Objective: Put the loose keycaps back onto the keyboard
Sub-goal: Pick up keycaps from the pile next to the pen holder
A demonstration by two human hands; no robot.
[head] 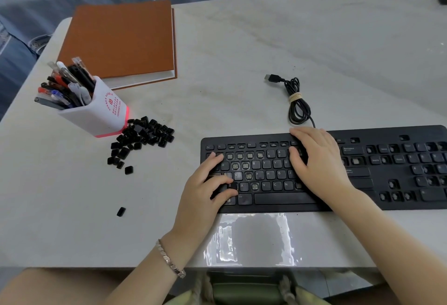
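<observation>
On the keyboard (283, 199) keys read Z, X, R, T, Y, Ctrl; pen holder (101, 116) print illegible.

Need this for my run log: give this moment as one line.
left hand: pinches Z keycap beside X key | right hand: rests on keyboard | loose keycaps: piled by pen holder | many sockets bare

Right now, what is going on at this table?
A person is putting keycaps back on a black keyboard. The left hand pinches the Z keycap at its place in the bottom letter row, while the right hand rests flat on the upper middle keys. Many sockets are bare. A pile of loose keycaps lies beside the white pen holder, left of the keyboard.
</observation>
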